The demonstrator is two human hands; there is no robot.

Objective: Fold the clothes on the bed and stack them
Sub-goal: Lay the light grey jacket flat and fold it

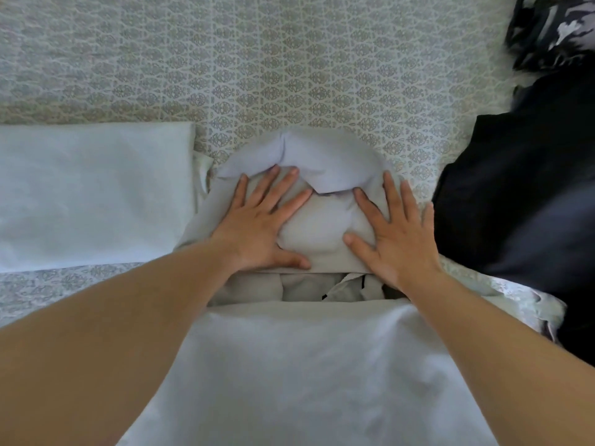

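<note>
Both palms down on the pale garment (325,226), mid-bed (289,75): left hand (257,233) and right hand (399,239) equally near, fingers (273,188) spread wide and flat, gripping nothing. The garment's length runs away from the person, its rumpled far end just beyond the fingertips.

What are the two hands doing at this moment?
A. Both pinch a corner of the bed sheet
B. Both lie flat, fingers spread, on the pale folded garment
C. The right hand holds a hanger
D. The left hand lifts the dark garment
B: the left hand and the right hand both press flat, fingers spread, on the pale folded garment; the dark garment lies untouched to the right.
</note>
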